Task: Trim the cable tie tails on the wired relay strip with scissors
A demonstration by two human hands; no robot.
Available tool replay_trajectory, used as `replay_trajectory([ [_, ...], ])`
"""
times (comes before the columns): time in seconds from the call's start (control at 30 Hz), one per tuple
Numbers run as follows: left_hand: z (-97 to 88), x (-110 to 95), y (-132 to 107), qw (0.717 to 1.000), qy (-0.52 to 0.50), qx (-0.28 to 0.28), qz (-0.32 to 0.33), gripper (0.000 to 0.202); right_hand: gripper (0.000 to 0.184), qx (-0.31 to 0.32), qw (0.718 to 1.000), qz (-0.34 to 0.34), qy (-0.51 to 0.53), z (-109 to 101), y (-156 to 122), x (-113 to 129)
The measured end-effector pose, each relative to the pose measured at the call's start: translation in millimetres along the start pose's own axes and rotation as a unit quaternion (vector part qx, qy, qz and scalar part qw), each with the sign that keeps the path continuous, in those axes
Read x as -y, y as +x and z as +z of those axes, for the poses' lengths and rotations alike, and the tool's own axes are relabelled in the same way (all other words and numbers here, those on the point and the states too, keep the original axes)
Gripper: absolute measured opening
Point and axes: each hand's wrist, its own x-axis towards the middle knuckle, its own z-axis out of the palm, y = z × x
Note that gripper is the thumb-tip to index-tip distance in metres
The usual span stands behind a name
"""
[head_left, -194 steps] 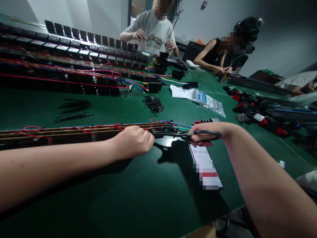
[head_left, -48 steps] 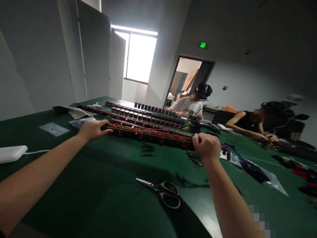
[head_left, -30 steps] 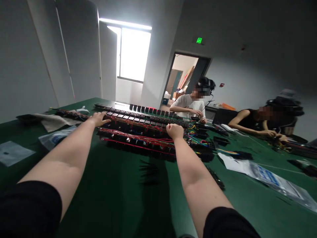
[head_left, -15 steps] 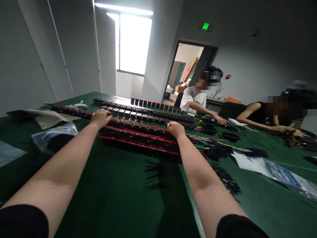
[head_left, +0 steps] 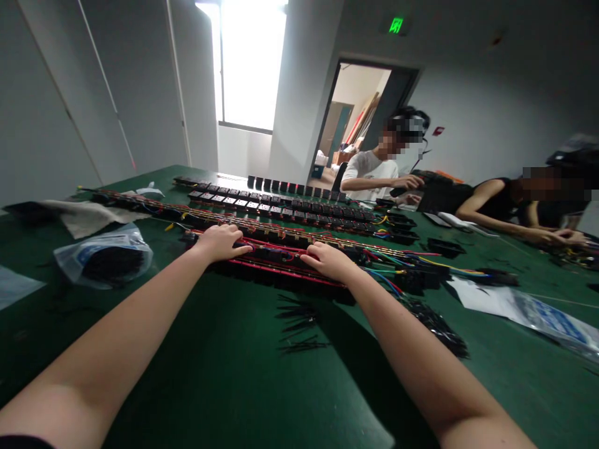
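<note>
My left hand [head_left: 221, 242] lies palm down on the nearest long black socket strip [head_left: 276, 269], which carries red, blue and green wires. My right hand [head_left: 329, 259] rests flat on the same strip a little to the right, fingers stretched toward the left hand. Neither hand grips anything. More wired strips [head_left: 281, 209] lie in parallel rows behind it on the green table [head_left: 224, 386].
Loose black cable ties [head_left: 297, 324] lie in front of the strip, another pile [head_left: 435, 327] to the right. A plastic bag of black parts [head_left: 105, 257] sits at left, a printed bag [head_left: 543, 315] at right. Two seated people [head_left: 374, 174] work across the table.
Both hands have drawn back from the farther strip to the nearest one and opened flat on it. The view has dropped slightly toward the table.
</note>
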Motion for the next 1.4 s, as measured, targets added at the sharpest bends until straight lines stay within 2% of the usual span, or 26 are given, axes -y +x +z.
replay_trajectory([
  [0.23, -0.4, -6.1, -8.5, 1.0, -0.013, -0.021, 0.012, 0.042, 0.041, 0.041, 0.998, 0.03, -0.03, -22.7, 35.6, -6.4],
  [0.37, -2.2, -2.6, -10.6, 0.999, -0.041, -0.003, 0.007, 0.041, 0.038, 0.106, 0.991, 0.043, -0.073, -31.6, 49.2, 4.5],
  [0.47, -0.2, -0.4, -9.8, 0.998, -0.062, 0.017, 0.003, 0.039, 0.039, 0.123, 0.985, 0.044, -0.111, -32.1, 53.2, 15.8],
  [0.6, 3.4, 1.5, -7.0, 0.996, -0.089, 0.019, -0.002, 0.039, 0.04, 0.114, 0.98, 0.052, -0.154, -26.6, 50.3, 26.8],
  [0.83, 4.0, 5.6, -0.6, 0.993, -0.104, -0.039, -0.042, 0.043, 0.042, 0.097, 0.974, 0.074, -0.188, -19.7, 42.2, 37.1],
  [1.0, 6.5, 1.8, -1.0, 0.994, -0.091, -0.026, -0.061, 0.043, 0.045, 0.106, 0.974, 0.082, -0.185, -16.5, 47.2, 47.1],
  [1.13, 3.7, 0.3, -2.3, 0.995, -0.077, -0.01, -0.06, 0.044, 0.044, 0.107, 0.979, 0.065, -0.163, -15.9, 43.1, 45.5],
  [1.27, 0.0, 1.1, -3.9, 0.996, -0.067, -0.003, -0.052, 0.045, 0.043, 0.092, 0.986, 0.032, -0.137, -23.3, 32.0, 37.0],
  [1.4, -0.7, 1.4, -4.7, 0.997, -0.057, -0.028, -0.047, 0.045, 0.044, 0.068, 0.992, 0.001, -0.107, -43.6, 29.5, 32.2],
])
